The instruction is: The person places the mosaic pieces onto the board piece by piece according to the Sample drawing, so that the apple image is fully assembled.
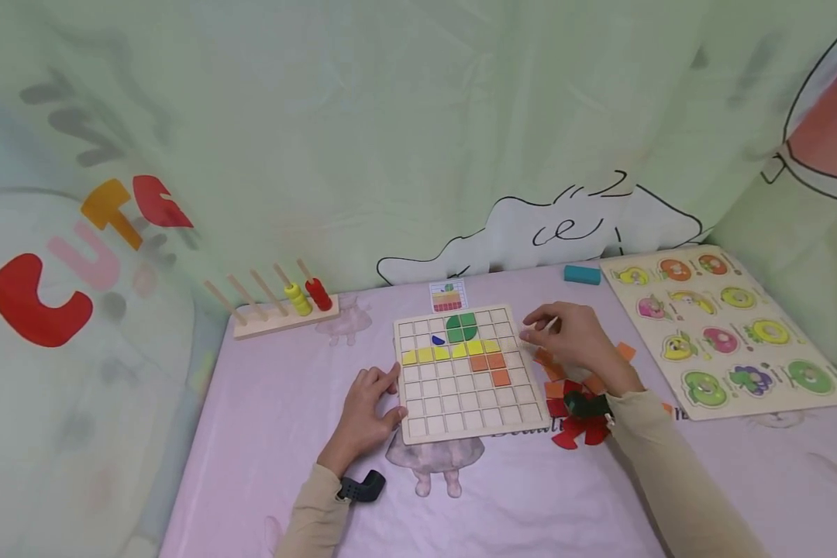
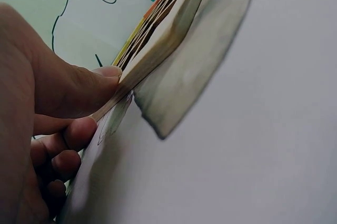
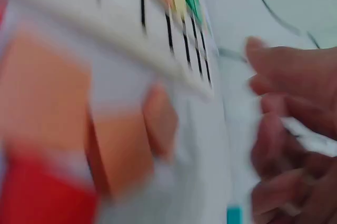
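A wooden grid board [image 1: 449, 405] lies in the middle of the table, with green, yellow, orange and blue flat pieces in its upper and middle cells. My left hand [image 1: 364, 411] holds the board's left edge near the lower corner; in the left wrist view the thumb [image 2: 79, 90] lies along that edge with the fingers curled beside it. Beyond the board's upper right edge, my right hand [image 1: 568, 337] hovers with loosely bent fingers and no piece showing between them. It is blurred in the right wrist view. Loose orange pieces [image 1: 553, 390] and red pieces [image 1: 586, 428] lie beneath the right forearm.
A small pattern card [image 1: 448, 297] stands behind the board. At the back left is a peg stand [image 1: 286, 319] with yellow and red beads. A teal block [image 1: 582, 274] and a fruit puzzle board [image 1: 728, 333] occupy the right side. A curtain [image 1: 363, 139] hangs behind the table.
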